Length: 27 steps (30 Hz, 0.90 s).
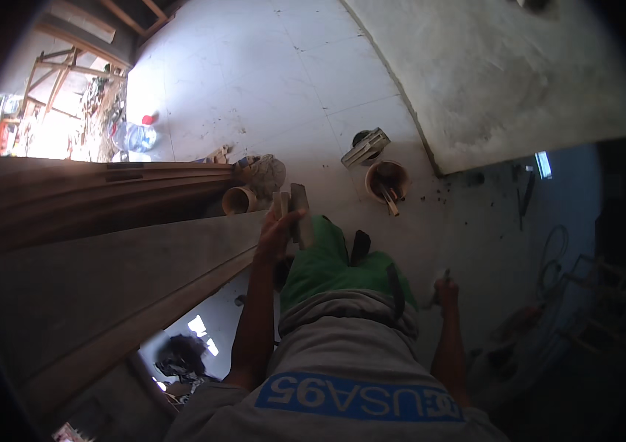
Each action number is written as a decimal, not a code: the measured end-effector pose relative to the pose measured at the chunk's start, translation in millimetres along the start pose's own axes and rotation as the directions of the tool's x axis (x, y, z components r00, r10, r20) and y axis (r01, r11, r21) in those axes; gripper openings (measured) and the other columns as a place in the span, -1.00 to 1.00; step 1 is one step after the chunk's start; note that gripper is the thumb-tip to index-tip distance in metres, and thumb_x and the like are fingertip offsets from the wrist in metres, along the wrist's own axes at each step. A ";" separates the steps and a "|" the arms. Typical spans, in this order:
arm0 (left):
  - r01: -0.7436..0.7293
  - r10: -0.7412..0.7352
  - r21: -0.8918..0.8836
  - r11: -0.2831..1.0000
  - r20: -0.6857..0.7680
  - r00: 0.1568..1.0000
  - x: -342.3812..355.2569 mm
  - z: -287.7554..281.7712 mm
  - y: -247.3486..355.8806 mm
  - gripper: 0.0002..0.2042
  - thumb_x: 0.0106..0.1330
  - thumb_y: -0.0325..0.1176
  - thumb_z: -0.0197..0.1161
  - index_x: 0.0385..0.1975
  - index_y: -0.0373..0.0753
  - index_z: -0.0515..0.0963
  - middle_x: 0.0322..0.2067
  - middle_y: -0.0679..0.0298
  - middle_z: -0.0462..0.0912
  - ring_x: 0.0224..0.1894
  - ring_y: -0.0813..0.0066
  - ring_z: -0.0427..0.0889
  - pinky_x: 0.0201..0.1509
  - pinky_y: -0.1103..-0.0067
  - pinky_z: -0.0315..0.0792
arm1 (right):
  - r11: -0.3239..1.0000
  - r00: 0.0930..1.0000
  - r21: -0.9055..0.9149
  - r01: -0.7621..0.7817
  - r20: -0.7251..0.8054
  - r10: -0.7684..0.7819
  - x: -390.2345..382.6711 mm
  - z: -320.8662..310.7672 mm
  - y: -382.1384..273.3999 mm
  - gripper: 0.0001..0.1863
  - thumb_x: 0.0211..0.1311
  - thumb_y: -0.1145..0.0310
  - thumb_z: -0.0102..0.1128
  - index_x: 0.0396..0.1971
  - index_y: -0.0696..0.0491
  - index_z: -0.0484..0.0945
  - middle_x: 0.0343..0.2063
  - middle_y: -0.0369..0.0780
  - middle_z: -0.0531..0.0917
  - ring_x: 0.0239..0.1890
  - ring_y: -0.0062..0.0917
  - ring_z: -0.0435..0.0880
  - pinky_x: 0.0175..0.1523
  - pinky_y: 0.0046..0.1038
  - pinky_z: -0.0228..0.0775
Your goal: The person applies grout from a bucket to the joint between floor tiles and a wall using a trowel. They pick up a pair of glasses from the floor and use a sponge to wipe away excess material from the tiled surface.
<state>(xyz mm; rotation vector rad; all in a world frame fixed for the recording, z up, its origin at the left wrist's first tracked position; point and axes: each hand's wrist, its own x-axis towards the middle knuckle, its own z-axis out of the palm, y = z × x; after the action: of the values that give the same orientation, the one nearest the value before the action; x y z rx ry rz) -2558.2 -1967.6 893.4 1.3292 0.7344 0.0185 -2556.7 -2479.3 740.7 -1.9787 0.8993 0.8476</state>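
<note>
My left hand [276,232] is closed around a flat greyish float-like tool [299,210] with a pale handle, held upright beside my left leg. My right hand [447,291] is low at my right side, closed on a small tool whose handle tip [446,275] shows; the rest is dim. Ahead on the floor stands a pinkish bucket [375,169] with handled tools [391,202] in it. Just beyond it, a long grey float [364,147] lies over a dark round container.
A wooden frame [106,180] and grey wall edge [106,272] run along my left, near another bucket [239,200]. A clear water jug [136,138] stands by the bright doorway. A plastered wall [504,81] is ahead right; a hose [548,258] and wooden pieces lie at right.
</note>
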 end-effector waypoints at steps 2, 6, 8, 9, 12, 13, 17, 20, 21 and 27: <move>0.125 -0.120 -0.315 0.941 0.036 0.992 50.4 1.0 -8.0 -0.52 0.29 -0.26 0.56 0.14 -0.24 0.56 -0.11 0.33 0.64 -0.11 0.49 0.68 -0.06 0.46 0.62 | 0.967 0.973 0.111 0.230 -0.037 -0.227 20.5 -30.2 -93.8 -0.67 0.22 0.15 0.23 -0.15 0.08 0.53 -0.30 -0.25 0.54 -0.25 -0.45 0.56 -0.16 -0.28 0.42; 0.161 -0.158 -0.399 0.903 0.042 0.987 149.0 -50.1 -33.0 -0.56 0.29 -0.27 0.54 0.12 -0.21 0.57 -0.16 0.34 0.66 -0.14 0.49 0.70 -0.09 0.45 0.64 | 0.840 0.831 0.114 0.531 0.122 -0.542 18.2 15.5 -284.3 -0.65 0.26 0.17 0.22 -0.10 0.12 0.58 -0.27 -0.24 0.56 -0.19 -0.41 0.58 -0.08 -0.23 0.48; 0.123 -0.141 -0.524 0.843 0.007 0.990 211.2 -101.1 -61.5 -0.57 0.29 -0.26 0.54 0.10 -0.21 0.58 -0.18 0.35 0.67 -0.15 0.49 0.70 -0.10 0.45 0.64 | 0.692 0.669 0.067 0.719 0.207 -0.714 7.7 76.2 -363.0 -0.69 0.34 0.20 0.21 -0.15 0.16 0.60 -0.35 -0.27 0.55 -0.22 -0.47 0.59 -0.04 -0.29 0.47; 0.022 -0.097 -0.414 0.910 -0.160 0.982 240.7 -137.6 -72.4 -0.59 0.29 -0.24 0.53 0.09 -0.19 0.60 -0.20 0.35 0.67 -0.15 0.47 0.71 -0.11 0.44 0.64 | 0.719 0.674 0.168 0.675 0.258 -0.693 -2.4 121.3 -399.4 -0.70 0.36 0.21 0.21 -0.17 0.16 0.62 -0.35 -0.28 0.57 -0.23 -0.51 0.59 -0.04 -0.30 0.47; 0.130 -0.289 -0.614 0.779 -0.167 0.943 320.6 -115.0 -25.1 -0.61 0.28 -0.20 0.53 0.07 -0.11 0.65 -0.24 0.34 0.67 -0.14 0.39 0.72 -0.11 0.40 0.65 | 0.756 0.707 0.203 0.622 0.271 -0.654 2.1 187.7 -479.7 -0.70 0.37 0.20 0.22 -0.17 0.16 0.66 -0.36 -0.29 0.61 -0.25 -0.56 0.59 -0.04 -0.31 0.47; -0.004 -0.142 -0.486 0.874 -0.264 0.954 337.8 -135.4 -20.1 -0.62 0.28 -0.21 0.52 0.07 -0.10 0.65 -0.24 0.34 0.67 -0.13 0.38 0.73 -0.10 0.37 0.66 | 0.769 0.704 0.233 0.596 0.310 -0.639 -1.6 217.9 -508.5 -0.70 0.37 0.19 0.23 -0.15 0.14 0.68 -0.36 -0.29 0.62 -0.26 -0.59 0.59 -0.05 -0.31 0.47; 0.104 -0.293 -0.590 0.801 -0.234 0.927 379.1 -170.5 26.8 -0.59 0.26 -0.21 0.54 0.07 -0.14 0.63 -0.20 0.32 0.68 -0.13 0.35 0.73 -0.09 0.30 0.66 | 0.805 0.812 -0.197 0.560 0.324 -0.485 75.3 231.6 -575.5 -0.56 0.29 0.21 0.26 0.04 0.20 0.71 -0.18 -0.15 0.79 -0.11 -0.40 0.72 0.01 -0.25 0.55; 0.101 -0.331 -0.557 0.825 -0.330 0.884 407.1 -245.1 21.3 -0.51 0.24 -0.17 0.56 0.13 -0.16 0.61 -0.09 0.28 0.65 -0.06 0.31 0.71 -0.08 0.23 0.65 | 0.646 0.839 -0.628 0.434 0.021 -0.543 105.9 243.9 -574.8 -0.53 0.32 0.07 0.28 -0.01 0.16 0.73 -0.24 -0.09 0.78 -0.19 -0.33 0.74 -0.02 -0.17 0.50; 0.185 -0.494 -0.666 0.723 -0.310 0.812 421.5 -257.9 30.6 -0.48 0.23 -0.15 0.56 0.16 -0.16 0.59 -0.03 0.25 0.63 -0.02 0.27 0.69 -0.06 0.20 0.65 | 0.736 0.899 -0.590 0.332 -0.039 -0.436 118.6 233.0 -573.2 -0.51 0.31 0.06 0.30 0.00 0.19 0.72 -0.18 -0.04 0.80 -0.14 -0.26 0.78 0.00 -0.13 0.53; 0.112 -0.538 -0.706 0.699 -0.418 0.732 491.2 -342.9 60.5 -0.38 0.22 -0.14 0.57 0.25 -0.19 0.51 0.07 0.17 0.55 0.12 0.16 0.61 0.05 0.09 0.62 | 0.853 0.999 -0.522 0.022 -0.023 -0.040 124.8 244.0 -534.7 -0.35 0.35 0.05 0.36 0.24 0.26 0.61 0.12 0.08 0.75 0.07 -0.01 0.80 0.12 -0.03 0.63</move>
<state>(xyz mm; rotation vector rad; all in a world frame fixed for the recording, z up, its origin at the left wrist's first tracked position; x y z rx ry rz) -2321.5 -1450.2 696.5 0.4647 1.3799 0.3824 -2114.1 -2073.1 728.4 -2.4713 0.6958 1.1331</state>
